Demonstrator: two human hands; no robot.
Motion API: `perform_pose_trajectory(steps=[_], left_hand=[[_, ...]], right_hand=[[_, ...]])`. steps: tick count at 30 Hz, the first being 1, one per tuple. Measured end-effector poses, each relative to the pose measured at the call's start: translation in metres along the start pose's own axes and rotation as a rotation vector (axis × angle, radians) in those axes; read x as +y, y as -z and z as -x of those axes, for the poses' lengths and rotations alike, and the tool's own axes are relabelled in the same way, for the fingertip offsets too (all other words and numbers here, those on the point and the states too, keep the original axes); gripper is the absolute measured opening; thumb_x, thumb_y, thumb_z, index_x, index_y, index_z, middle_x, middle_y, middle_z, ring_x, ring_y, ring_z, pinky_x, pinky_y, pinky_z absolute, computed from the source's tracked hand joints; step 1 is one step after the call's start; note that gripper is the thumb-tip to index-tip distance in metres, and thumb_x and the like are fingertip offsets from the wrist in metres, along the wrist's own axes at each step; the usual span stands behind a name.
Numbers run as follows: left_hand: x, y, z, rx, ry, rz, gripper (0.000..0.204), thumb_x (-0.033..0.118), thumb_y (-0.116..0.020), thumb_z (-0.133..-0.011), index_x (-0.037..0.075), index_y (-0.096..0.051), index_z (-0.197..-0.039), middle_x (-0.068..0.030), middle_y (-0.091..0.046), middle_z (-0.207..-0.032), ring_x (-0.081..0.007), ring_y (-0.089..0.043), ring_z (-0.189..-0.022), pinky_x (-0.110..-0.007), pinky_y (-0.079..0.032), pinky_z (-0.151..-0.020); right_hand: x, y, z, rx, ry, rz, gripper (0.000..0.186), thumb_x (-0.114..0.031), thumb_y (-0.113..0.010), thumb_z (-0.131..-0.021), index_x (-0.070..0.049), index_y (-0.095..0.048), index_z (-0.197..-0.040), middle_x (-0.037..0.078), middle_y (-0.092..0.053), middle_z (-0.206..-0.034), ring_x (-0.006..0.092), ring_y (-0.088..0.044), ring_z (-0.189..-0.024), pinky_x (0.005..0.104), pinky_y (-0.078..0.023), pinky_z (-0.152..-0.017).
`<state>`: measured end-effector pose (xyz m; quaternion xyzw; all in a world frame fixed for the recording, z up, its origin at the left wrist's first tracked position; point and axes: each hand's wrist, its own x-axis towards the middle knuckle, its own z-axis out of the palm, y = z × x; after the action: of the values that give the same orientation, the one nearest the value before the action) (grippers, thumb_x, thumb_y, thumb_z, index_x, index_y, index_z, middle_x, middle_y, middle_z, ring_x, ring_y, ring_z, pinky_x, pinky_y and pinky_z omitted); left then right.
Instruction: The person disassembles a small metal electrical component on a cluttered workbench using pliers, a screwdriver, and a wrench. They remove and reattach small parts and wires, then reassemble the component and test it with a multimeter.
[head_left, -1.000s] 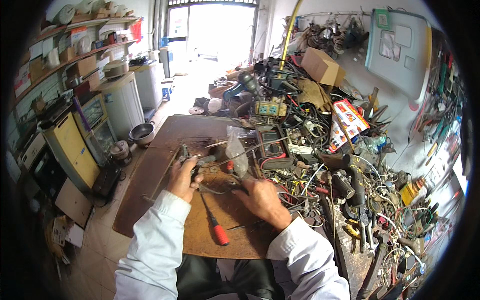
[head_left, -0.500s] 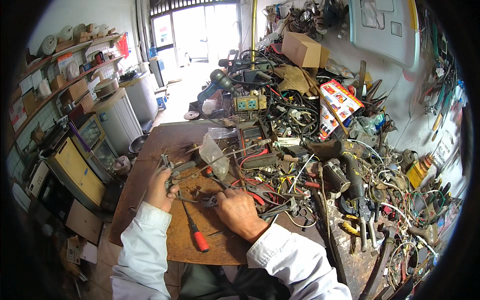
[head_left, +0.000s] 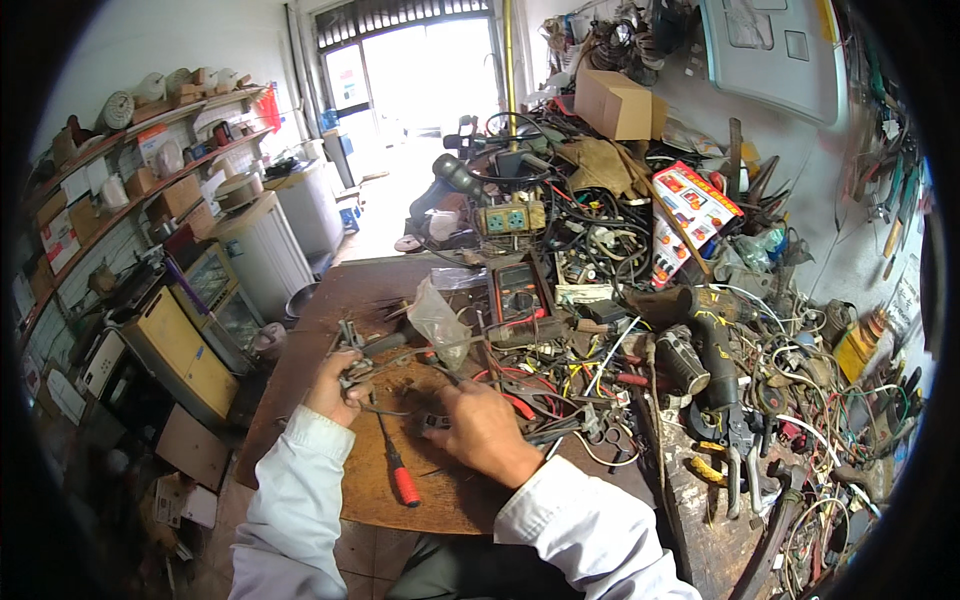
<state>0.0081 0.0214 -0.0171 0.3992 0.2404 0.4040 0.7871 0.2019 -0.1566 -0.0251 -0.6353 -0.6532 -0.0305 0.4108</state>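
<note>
The table was crowded, so loose wires on the right could have snagged. The left hand gripped a small metal part at the near-left; the right hand pinched its wire, which might have slipped. A red-handled screwdriver lay between them.

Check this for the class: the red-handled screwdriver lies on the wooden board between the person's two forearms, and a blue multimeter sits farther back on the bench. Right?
Not quite. The head view shows the multimeter is red-orange, not blue. The red-handled screwdriver does lie on the wooden board between the forearms.
</note>
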Motion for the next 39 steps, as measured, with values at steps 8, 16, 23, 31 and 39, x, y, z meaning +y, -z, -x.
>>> perform_pose_trajectory(steps=[8,16,23,31,39], left_hand=[[0.0,0.003,-0.01,-0.067,0.233,0.008,0.014,0.021,-0.061,-0.097,0.007,-0.062,-0.099,-0.007,-0.062,-0.075,-0.0095,-0.046,-0.045,-0.019,-0.031,-0.035],[-0.004,0.009,-0.012,-0.015,0.268,-0.054,0.02,0.025,-0.058,-0.098,0.006,-0.063,-0.101,-0.0076,-0.061,-0.075,-0.0093,-0.047,-0.047,-0.017,-0.03,-0.035],[-0.001,0.002,-0.006,-0.016,0.295,-0.044,0.018,0.026,-0.06,-0.096,0.009,-0.061,-0.093,-0.006,-0.058,-0.074,-0.0084,-0.046,-0.048,-0.019,-0.029,-0.036],[-0.001,-0.004,0.001,0.034,0.088,-0.113,0.013,0.024,-0.06,-0.096,0.011,-0.059,-0.092,-0.0026,-0.059,-0.08,-0.0093,-0.046,-0.053,-0.019,-0.03,-0.041],[-0.006,-0.029,0.018,0.062,-0.155,-0.108,0.009,0.016,-0.064,-0.094,0.014,-0.058,-0.101,-0.0008,-0.061,-0.089,-0.0123,-0.055,-0.07,-0.025,-0.039,-0.052]], right_hand=[[0.003,0.072,-0.014,0.09,-0.101,-1.46,0.067,0.002,-0.079,-0.082,0.003,-0.049,-0.142,0.0,-0.064,-0.095,0.0054,-0.059,-0.083,0.0228,-0.052,-0.078],[0.006,0.083,-0.009,0.171,-0.033,-1.528,0.046,-0.004,-0.076,-0.089,0.005,-0.06,-0.132,0.004,-0.068,-0.095,0.0079,-0.062,-0.075,0.0229,-0.051,-0.065],[0.01,0.083,-0.014,0.232,-0.149,-1.583,0.05,-0.003,-0.071,-0.091,0.009,-0.052,-0.136,0.012,-0.069,-0.088,0.0153,-0.064,-0.067,0.0278,-0.053,-0.058],[0.015,0.076,-0.019,0.349,-0.205,-1.686,0.077,-0.006,-0.071,-0.091,0.004,-0.026,-0.153,0.009,-0.067,-0.088,0.0162,-0.064,-0.063,0.0288,-0.052,-0.053],[0.015,0.045,-0.019,0.112,-0.464,-1.558,0.031,-0.012,-0.07,-0.092,0.004,-0.059,-0.117,0.009,-0.066,-0.087,0.0169,-0.063,-0.064,0.0293,-0.051,-0.055]])
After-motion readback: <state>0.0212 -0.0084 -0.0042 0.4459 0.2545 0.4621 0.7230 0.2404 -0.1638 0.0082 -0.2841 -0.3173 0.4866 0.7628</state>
